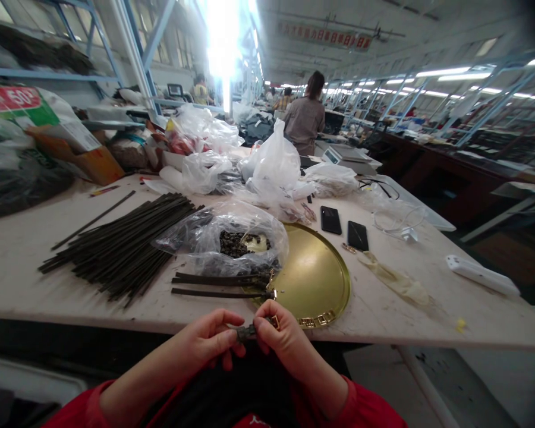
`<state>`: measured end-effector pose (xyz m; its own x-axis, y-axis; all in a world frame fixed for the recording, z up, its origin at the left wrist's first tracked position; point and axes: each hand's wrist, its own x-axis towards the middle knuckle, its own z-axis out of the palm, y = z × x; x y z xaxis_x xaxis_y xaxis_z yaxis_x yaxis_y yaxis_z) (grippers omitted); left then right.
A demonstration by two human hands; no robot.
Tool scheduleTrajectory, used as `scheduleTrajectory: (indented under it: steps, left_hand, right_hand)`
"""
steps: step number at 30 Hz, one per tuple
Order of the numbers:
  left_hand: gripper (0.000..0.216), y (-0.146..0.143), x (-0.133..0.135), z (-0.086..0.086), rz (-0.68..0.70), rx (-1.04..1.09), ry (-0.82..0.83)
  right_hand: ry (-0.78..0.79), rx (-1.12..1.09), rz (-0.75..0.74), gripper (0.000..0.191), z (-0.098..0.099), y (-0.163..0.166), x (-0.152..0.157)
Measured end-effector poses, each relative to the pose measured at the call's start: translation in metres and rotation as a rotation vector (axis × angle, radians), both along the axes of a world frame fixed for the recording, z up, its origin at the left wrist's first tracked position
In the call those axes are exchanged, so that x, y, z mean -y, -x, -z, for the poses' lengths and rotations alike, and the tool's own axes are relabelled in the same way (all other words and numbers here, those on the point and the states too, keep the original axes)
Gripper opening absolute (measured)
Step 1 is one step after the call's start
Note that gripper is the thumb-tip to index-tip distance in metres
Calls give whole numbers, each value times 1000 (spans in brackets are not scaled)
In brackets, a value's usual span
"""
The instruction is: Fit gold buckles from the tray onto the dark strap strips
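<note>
At the table's front edge, my left hand (216, 337) is closed on one end of a short dark fabric strap (246, 333). My right hand (280, 333) pinches the strap's other end, where a gold buckle (274, 322) shows by the fingers. Part of the strap is hidden by both hands. Just beyond, finished-looking dark straps (218, 293) with gold buckles at their right ends lie partly over a round gold tray (310, 267). Several loose gold buckles (325, 318) line the tray's near rim. A clear plastic bag (205, 238) of small dark pieces (234, 244) stands open behind.
A fanned pile of long dark strips (125, 244) covers the left of the table. Two phones (330, 220), a yellowish glove-like item (396, 279) and a white device (481, 274) lie right. White plastic bags (274, 157) crowd the back; a person (305, 119) stands beyond.
</note>
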<state>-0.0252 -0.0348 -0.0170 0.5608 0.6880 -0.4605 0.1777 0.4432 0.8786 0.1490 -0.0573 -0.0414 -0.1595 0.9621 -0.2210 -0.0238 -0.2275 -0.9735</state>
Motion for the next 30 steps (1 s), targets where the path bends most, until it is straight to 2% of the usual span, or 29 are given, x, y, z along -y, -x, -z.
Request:
scheduleTrajectory:
  steps: [4,7,11,16,19,24,30]
  left_hand:
    - [26,-1,3,0,-56,-20,7]
    - [24,-9,6,0,-49,-34,-34]
    - [20,-13,9,0,-3,-51,-35]
    - [30,-7,11,-8,140,-119,37]
    - [32,-6,12,-9,161,-158,41]
    - [29,-7,14,-3,174,-193,-23]
    - [20,-10,16,-7,245,-230,-109]
  right_hand:
    - [-72,138,4,11,3,0,4]
    - [-162,236,-10,8,2,0,9]
    - [-259,350,-51,6,1,-3,14]
    - [-258,354,-133,4,1,-7,17]
    - [-279,344,-151,2,0,-7,18]
    - [-335,329,-214,25,-2,-8,20]
    - [-311,306,-316,30,-5,-12,19]
